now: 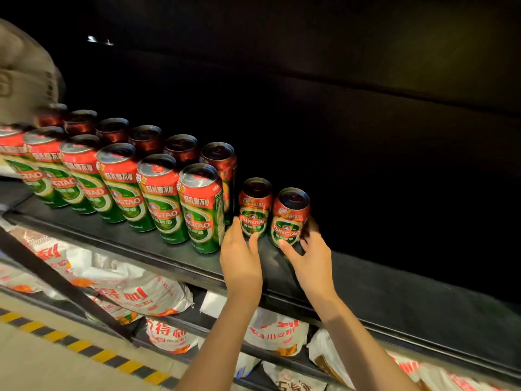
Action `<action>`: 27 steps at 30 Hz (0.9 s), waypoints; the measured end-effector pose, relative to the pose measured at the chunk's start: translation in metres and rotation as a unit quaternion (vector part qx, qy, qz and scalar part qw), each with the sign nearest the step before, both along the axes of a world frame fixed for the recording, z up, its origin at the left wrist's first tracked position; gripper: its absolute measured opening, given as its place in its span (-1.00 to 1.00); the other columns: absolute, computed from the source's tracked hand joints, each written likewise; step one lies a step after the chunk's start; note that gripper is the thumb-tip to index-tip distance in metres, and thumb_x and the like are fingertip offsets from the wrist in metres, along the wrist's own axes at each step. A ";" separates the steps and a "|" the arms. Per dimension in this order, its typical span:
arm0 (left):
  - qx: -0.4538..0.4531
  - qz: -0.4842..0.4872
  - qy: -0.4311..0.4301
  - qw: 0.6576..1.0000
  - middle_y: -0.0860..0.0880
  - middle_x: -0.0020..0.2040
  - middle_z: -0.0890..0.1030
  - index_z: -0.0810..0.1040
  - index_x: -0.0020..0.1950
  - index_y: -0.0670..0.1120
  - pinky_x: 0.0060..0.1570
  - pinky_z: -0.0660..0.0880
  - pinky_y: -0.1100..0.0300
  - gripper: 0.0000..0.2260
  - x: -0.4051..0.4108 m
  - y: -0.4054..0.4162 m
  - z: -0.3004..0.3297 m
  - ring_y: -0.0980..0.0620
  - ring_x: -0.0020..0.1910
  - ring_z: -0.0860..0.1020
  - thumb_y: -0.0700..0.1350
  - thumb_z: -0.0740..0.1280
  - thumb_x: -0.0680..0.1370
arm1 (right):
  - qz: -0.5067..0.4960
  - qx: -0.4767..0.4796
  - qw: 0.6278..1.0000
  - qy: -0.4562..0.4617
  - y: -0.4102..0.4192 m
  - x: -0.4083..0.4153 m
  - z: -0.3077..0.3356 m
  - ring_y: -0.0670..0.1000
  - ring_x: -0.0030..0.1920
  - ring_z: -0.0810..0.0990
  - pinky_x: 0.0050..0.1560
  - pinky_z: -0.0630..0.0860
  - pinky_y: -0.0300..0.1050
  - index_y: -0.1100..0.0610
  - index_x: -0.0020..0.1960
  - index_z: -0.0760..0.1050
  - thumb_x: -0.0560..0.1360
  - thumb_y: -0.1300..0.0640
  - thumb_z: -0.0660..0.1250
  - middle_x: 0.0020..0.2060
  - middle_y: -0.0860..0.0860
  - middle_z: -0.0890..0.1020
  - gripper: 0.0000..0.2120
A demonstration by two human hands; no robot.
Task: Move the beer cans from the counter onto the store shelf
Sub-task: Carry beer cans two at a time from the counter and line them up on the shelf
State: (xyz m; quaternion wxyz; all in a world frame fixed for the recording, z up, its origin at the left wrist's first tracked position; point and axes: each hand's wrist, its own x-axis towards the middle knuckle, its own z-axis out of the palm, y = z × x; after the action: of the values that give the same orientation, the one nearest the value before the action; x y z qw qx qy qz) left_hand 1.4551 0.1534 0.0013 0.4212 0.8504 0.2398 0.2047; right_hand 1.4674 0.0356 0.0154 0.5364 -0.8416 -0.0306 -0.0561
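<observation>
Two short red-and-green Tsingtao beer cans stand upright on the dark store shelf (394,294). My left hand (241,258) holds the left short can (255,207) low down, thumb and fingers around its base. My right hand (310,255) pinches the right short can (290,217) between thumb in front and fingers behind. Left of them stand two rows of several tall cans (201,207) of the same brand, reaching to the frame's left edge.
The shelf runs on dark and bare to the right of the short cans. Below it, white bags with red print (132,286) fill a lower shelf. A yellow-and-black striped line (84,348) marks the floor at bottom left. A pale bulky object (25,74) sits at upper left.
</observation>
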 end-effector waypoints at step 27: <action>0.030 0.000 0.026 0.999 -0.11 0.42 0.36 0.19 0.48 -0.15 0.32 0.36 0.07 -0.51 0.005 -0.004 0.004 -0.06 0.40 0.33 -0.04 0.21 0.60 | -0.038 -0.089 0.995 0.011 0.011 0.008 -0.003 0.04 0.10 0.56 0.00 0.41 -0.25 0.17 0.28 0.38 0.51 0.06 0.36 0.10 0.08 0.58 -0.59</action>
State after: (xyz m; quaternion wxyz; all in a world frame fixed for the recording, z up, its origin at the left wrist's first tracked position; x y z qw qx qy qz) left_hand 1.4598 0.1498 0.0048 0.3891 0.8676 0.2447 0.1898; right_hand 1.4754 0.0461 0.0125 0.4571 -0.8871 0.0024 -0.0645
